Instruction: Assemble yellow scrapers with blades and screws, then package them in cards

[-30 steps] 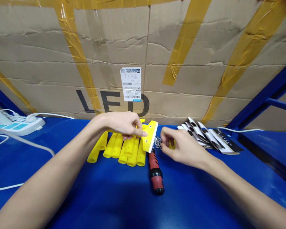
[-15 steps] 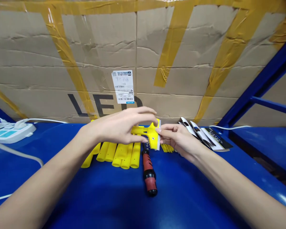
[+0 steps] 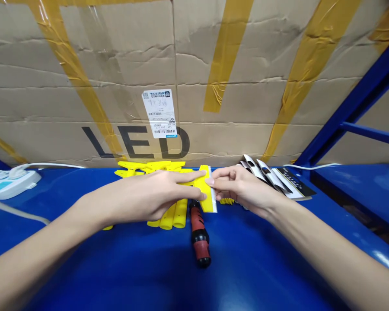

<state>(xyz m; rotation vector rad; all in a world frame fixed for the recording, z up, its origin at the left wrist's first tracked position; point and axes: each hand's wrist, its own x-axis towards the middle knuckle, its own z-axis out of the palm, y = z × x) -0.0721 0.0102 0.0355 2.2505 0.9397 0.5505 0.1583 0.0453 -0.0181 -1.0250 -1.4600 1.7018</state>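
A yellow scraper head [image 3: 206, 194] with a pale strip along its right edge is held above the table between both hands. My left hand [image 3: 155, 190] grips its left side, with fingertips on the yellow face. My right hand [image 3: 243, 185] pinches the right edge between thumb and fingers. Below the scraper lies a red and black screwdriver [image 3: 200, 237], its upper end partly hidden. Several yellow tubes [image 3: 180, 214] lie behind my left hand, which covers some of them. Farther back are several flat yellow pieces [image 3: 155, 165]. More small yellow parts [image 3: 227, 201] show beneath my right hand.
A large cardboard box [image 3: 194, 65] with tape and a label stands along the back of the blue table [image 3: 132, 268]. Folded black and white cards [image 3: 272, 177] lie at right, near a blue metal frame [image 3: 340, 116]. A white power strip [image 3: 13, 183] and cables are at left.
The scraper has turned over, so its screw-hole face no longer shows and a smooth face does. My left hand has shifted its fingers onto that face. The camera view has moved slightly.
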